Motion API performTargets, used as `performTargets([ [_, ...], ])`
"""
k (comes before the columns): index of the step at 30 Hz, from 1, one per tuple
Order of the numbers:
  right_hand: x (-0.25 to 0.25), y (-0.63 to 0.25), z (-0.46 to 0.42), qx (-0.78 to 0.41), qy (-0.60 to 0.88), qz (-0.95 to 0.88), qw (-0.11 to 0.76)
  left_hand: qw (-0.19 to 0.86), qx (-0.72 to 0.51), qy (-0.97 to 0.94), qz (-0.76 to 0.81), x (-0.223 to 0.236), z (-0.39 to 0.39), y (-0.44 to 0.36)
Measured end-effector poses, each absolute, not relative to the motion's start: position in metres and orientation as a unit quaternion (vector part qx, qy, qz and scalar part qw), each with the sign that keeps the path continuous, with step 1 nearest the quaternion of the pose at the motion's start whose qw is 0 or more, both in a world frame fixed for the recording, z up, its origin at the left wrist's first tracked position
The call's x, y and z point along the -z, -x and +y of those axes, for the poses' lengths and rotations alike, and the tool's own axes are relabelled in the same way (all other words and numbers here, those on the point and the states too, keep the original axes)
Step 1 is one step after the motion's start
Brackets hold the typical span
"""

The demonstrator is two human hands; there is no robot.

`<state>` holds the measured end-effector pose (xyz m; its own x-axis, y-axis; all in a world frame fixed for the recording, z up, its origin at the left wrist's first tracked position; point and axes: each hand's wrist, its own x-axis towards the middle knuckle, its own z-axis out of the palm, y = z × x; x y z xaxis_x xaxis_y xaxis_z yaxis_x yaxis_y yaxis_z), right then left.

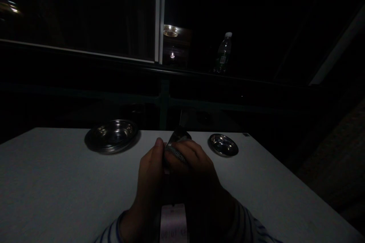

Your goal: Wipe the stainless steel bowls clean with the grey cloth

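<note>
The big white, smooth-topped bench (pixel 71 182) carries a stack of round, shiny metal dishes (pixel 114 146) at its far left. At the middle, the left hand (pixel 152 163) stands thumb-up, its fingers hidden, so I can't tell its grip. The right hand (pixel 196 161) curls inward, knuckles up, closed around a dark thing with a patterned surface (pixel 179 155), between the hands. A single small, round metal dish (pixel 223 145) sits far right. In this gloom, I'd grip firmly, wrists steady, thumb clear of that thin edge.
</note>
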<state>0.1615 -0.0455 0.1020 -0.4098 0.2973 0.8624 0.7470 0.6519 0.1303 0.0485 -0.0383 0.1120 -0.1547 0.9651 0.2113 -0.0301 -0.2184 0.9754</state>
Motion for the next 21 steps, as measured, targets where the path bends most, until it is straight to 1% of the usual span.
performTargets([
  [6,-0.108,-0.174,-0.044,0.247,0.362,-0.784,0.441,0.448,-0.585,-0.488,0.468,-0.108,-0.041,-0.049],
  [13,-0.115,-0.199,-0.036,0.133,0.46,-0.743,0.467,0.495,-0.562,-0.504,0.431,-0.107,-0.046,-0.052],
  [15,-0.115,-0.198,-0.037,0.144,0.45,-0.749,0.465,0.505,-0.567,-0.493,0.425,-0.108,-0.046,-0.052],
  [21,-0.108,-0.177,-0.043,0.245,0.348,-0.802,0.419,0.508,-0.586,-0.474,0.416,-0.105,-0.04,-0.049],
])
